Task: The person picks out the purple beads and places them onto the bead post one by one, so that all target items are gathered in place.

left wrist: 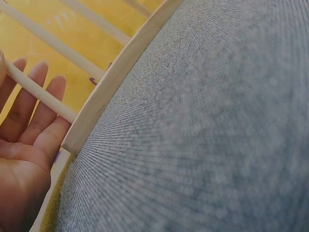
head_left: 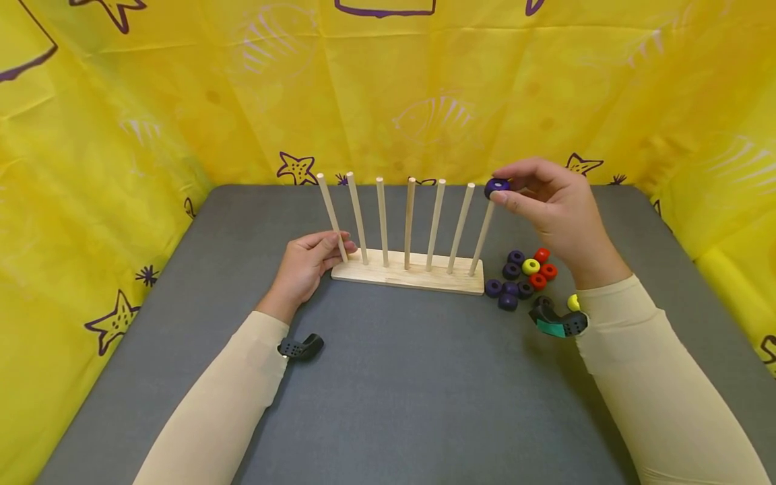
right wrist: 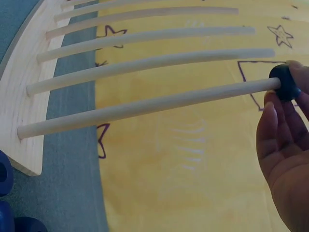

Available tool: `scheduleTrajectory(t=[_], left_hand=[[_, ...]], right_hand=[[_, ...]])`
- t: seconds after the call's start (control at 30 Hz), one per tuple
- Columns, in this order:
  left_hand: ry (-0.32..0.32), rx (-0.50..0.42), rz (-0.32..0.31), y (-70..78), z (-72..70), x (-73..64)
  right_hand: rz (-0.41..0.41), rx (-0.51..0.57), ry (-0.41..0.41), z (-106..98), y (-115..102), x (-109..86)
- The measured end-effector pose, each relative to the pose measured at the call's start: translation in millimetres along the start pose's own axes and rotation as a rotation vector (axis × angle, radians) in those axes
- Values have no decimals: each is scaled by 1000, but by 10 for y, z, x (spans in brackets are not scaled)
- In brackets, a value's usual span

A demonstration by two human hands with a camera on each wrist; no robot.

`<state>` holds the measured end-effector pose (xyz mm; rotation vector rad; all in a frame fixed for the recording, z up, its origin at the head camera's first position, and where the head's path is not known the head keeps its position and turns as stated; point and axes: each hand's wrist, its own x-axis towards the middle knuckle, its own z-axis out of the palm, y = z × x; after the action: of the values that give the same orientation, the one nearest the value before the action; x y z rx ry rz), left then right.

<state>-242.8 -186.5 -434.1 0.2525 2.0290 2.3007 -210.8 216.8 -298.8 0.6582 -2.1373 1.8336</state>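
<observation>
A wooden base [head_left: 412, 277] stands on the grey table and carries a row of several upright wooden pegs. My left hand [head_left: 312, 265] holds the leftmost peg [head_left: 330, 209] low down, its fingers behind the peg and its thumb in front. At the other end, my right hand [head_left: 560, 212] pinches a dark purple bead [head_left: 498, 186] between thumb and fingers. That bead sits at the top of the rightmost peg [right wrist: 159, 104]; in the right wrist view the peg's tip meets the bead's hole. The other pegs carry no beads.
Loose purple beads [head_left: 508, 302] lie just right of the base, with red beads [head_left: 548, 271] and a yellow bead [head_left: 531, 267] among them. Another yellow bead [head_left: 573, 302] lies partly hidden by my right wrist. A yellow patterned cloth [head_left: 388, 101] hangs behind the table.
</observation>
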Motion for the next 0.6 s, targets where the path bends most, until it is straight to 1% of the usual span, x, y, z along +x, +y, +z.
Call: scheduleTrajectory(t=[0.17,0.37,0.6], left_hand=[[1,-4,-2,-9,-8,-5],[-7,-7,4,-7,-8,-3],[-4,-21,7,-1,5,-4]], right_hand=[[14,-30,5,-2,24,7],[34,-91,4,-8,42,-20],[35,-39,13,-2,73,-40]])
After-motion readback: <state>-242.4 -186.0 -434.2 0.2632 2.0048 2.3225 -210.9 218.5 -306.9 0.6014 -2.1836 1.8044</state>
